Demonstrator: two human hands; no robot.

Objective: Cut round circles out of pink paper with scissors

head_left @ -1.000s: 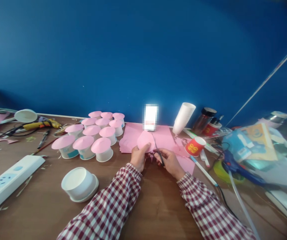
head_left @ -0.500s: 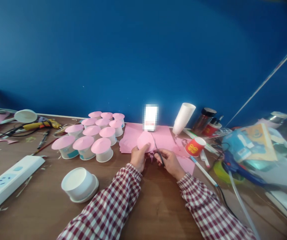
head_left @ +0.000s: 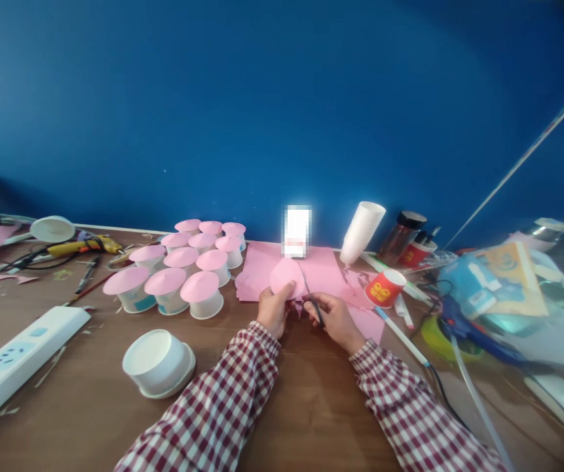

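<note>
Between thumb and fingers, my left hand (head_left: 274,311) grips a round pink paper disc (head_left: 285,274). My right hand (head_left: 337,317) is closed around the dark handles of a pair of scissors (head_left: 315,307). The blades point up and away, along the disc's right edge; whether they touch the paper I cannot tell. Beneath and behind the disc lie pink paper sheets (head_left: 257,262). Several white paper cups stand upside down or upright to the left, each topped by a shallow pink paper cone (head_left: 199,286).
A white bowl-shaped tub (head_left: 156,357) and a power strip (head_left: 21,360) lie on the left, a yellow glue gun (head_left: 82,245) behind. To the right are a red paper cup (head_left: 384,287), stacked white cups (head_left: 363,229), a blue glue gun (head_left: 478,337) and a lidded jar (head_left: 404,233).
Both hands keep almost the same place, with the disc and scissors held as before. The whole view has shifted very slightly.
</note>
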